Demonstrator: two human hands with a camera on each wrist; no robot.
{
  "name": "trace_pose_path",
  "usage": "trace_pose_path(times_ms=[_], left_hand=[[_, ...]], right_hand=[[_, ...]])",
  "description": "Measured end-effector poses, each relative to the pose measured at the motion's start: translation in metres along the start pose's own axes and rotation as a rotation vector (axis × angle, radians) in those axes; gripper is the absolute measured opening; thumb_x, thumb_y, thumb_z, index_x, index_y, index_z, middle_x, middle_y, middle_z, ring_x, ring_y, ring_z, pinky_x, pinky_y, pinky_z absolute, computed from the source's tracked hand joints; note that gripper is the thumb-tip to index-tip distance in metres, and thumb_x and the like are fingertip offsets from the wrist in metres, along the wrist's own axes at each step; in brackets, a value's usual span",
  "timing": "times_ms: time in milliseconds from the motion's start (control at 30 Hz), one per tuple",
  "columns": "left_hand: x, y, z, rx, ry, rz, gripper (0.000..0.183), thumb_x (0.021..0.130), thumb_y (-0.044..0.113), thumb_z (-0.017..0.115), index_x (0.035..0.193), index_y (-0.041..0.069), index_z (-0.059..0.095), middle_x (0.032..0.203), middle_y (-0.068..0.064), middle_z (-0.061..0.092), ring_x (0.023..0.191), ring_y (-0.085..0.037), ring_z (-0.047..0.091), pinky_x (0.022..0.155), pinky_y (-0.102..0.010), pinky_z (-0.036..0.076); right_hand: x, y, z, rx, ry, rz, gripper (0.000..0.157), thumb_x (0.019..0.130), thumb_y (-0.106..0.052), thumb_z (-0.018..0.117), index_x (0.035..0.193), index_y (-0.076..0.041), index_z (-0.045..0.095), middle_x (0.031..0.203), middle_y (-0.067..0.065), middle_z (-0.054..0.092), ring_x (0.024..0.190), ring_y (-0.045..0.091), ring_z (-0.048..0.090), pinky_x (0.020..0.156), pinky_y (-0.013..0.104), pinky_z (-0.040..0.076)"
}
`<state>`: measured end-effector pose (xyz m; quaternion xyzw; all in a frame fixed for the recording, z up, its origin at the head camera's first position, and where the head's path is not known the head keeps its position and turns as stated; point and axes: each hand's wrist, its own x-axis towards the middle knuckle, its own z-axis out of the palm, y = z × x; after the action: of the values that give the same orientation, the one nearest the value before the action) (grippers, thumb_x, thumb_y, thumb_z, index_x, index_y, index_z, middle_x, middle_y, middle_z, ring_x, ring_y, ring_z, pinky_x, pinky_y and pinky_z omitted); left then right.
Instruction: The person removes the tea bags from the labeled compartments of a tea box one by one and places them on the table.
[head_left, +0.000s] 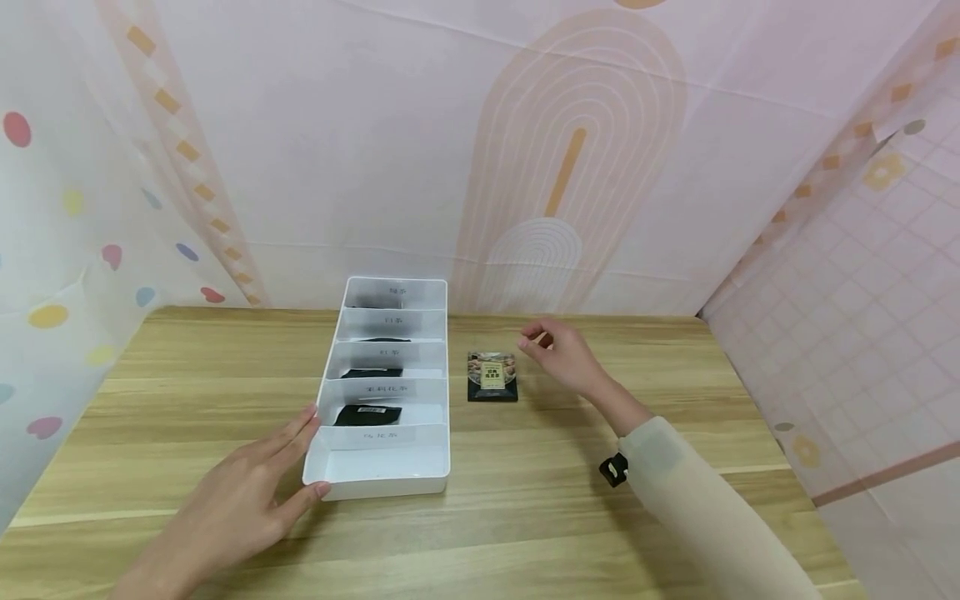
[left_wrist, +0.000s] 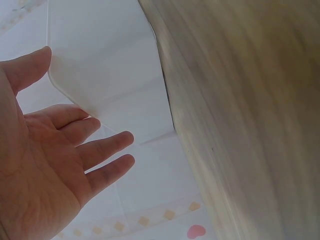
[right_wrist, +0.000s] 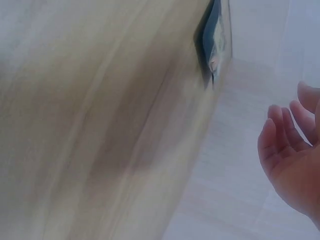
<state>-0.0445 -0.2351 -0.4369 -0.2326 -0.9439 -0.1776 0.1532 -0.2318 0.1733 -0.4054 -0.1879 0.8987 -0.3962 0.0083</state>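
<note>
Head, left hand point(head_left: 243, 492): fingers extended against white tray point(head_left: 387, 467).
Head, right hand point(head_left: 562, 360): grip empty, loosely curved, beside packet point(head_left: 492, 393) on bench point(head_left: 525, 525), right of tray.
Left wrist, left hand: touches tray rim, unclasped.
Right wrist, step: apparently reaching for packet; next calls for edge pinch.

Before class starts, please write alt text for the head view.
A person's left hand touches a white five-section tray holding dark packets on a wooden table; the right hand hovers near another packet outside the tray.
</note>
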Motion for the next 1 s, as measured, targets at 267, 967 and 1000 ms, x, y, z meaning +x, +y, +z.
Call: trace_pose_path(times_ms=[267, 967, 1000], left_hand=[[0.001, -0.001, -0.001, -0.001, -0.003, -0.008, 0.081, 0.087, 0.039, 0.084, 0.148, -0.004, 0.055, 0.157, -0.017, 0.051, 0.123, -0.043, 0.064, 0.094, -0.06, 0.054], [0.0, -0.001, 0.0, -0.001, 0.002, -0.004, 0.08, 0.087, 0.04, 0.084, 0.148, -0.004, 0.055, 0.156, -0.018, 0.052, 0.122, -0.044, 0.065, 0.093, -0.059, 0.053], [0.0, -0.001, 0.0, 0.0, 0.001, -0.004, 0.081, 0.087, 0.04, 0.084, 0.148, -0.004, 0.055, 0.156, -0.018, 0.052, 0.122, -0.044, 0.065, 0.093, -0.059, 0.053]], right_hand=[[-0.011, -0.01, -0.004, 0.0, 0.039, -0.069, 0.022, 0.102, -0.013, 0.07, 0.12, 0.0, 0.071, 0.114, 0.012, 0.07, 0.097, 0.027, 0.065, 0.075, 0.04, 0.057], [-0.033, -0.046, 0.023, -0.008, 0.026, -0.219, 0.04, 0.096, -0.016, 0.078, 0.132, -0.003, 0.068, 0.123, 0.009, 0.068, 0.104, 0.026, 0.061, 0.084, 0.053, 0.056], [-0.034, -0.047, 0.025, -0.013, 0.027, -0.224, 0.041, 0.095, -0.016, 0.079, 0.133, -0.003, 0.068, 0.126, 0.01, 0.067, 0.106, 0.025, 0.061, 0.086, 0.053, 0.056]])
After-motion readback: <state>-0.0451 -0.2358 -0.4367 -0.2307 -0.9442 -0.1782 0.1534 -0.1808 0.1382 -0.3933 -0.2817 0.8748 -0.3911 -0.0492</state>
